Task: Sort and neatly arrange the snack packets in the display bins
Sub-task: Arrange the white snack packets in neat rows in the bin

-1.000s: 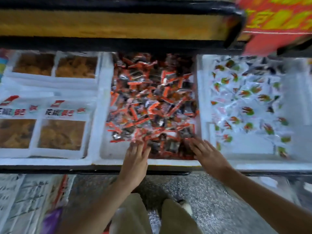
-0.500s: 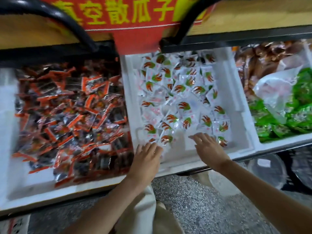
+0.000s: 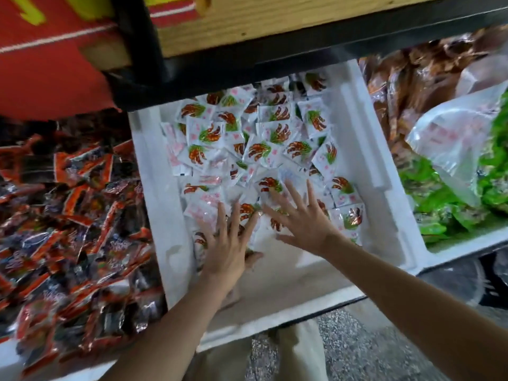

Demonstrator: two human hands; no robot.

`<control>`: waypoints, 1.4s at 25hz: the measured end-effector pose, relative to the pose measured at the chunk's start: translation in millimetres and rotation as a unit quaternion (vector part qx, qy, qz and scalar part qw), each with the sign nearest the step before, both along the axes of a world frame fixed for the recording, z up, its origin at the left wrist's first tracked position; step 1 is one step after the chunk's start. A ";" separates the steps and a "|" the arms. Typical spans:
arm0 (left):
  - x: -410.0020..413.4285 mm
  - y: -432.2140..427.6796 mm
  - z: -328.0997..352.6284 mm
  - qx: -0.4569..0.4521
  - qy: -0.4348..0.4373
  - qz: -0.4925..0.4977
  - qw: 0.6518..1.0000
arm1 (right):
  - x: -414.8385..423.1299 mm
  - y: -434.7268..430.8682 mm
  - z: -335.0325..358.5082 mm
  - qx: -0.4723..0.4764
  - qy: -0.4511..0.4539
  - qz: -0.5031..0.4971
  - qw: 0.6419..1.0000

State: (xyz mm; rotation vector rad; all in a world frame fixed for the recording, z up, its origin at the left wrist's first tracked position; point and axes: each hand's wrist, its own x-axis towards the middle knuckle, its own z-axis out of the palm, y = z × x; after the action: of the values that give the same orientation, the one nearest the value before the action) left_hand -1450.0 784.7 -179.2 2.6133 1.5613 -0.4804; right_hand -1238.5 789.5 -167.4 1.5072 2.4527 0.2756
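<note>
As I look down, my left hand (image 3: 228,243) and right hand (image 3: 305,224) lie flat on the white packets (image 3: 264,144), fingers spread wide and holding nothing. The packets are heaped toward twelve o'clock in the foam bin (image 3: 384,215). I judge I'm levelling this pile; next I should sweep packets gently toward the bare floor at six o'clock.

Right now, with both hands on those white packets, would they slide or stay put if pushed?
Probably slide: the white packets look glossy and lie loosely overlapped. Likely light and floppy: small flat sachets, so the left hand and right hand could sweep several.
</note>
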 end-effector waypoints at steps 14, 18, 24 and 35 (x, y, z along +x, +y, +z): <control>35.0 137.4 13.3 0.115 0.037 0.091 0.988 | 15.0 172.2 26.0 -0.013 -0.012 -0.006 1.000; 35.0 90.5 21.5 0.106 -0.066 0.094 0.988 | 29.7 98.4 31.8 -0.048 0.213 -0.066 0.974; 8.3 -34.7 24.8 0.007 0.017 0.187 0.982 | 86.6 -42.3 11.8 -0.202 0.155 -0.195 0.947; -5.3 -77.0 34.5 -0.079 -0.135 0.280 0.947 | 84.2 -53.0 11.7 -0.206 0.249 -0.117 0.939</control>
State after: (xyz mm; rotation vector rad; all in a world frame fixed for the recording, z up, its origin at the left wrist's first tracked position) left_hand -1455.3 707.7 -144.7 1.8932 1.9507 -0.1812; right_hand -1154.3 736.5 -155.7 1.7994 2.4128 -0.7053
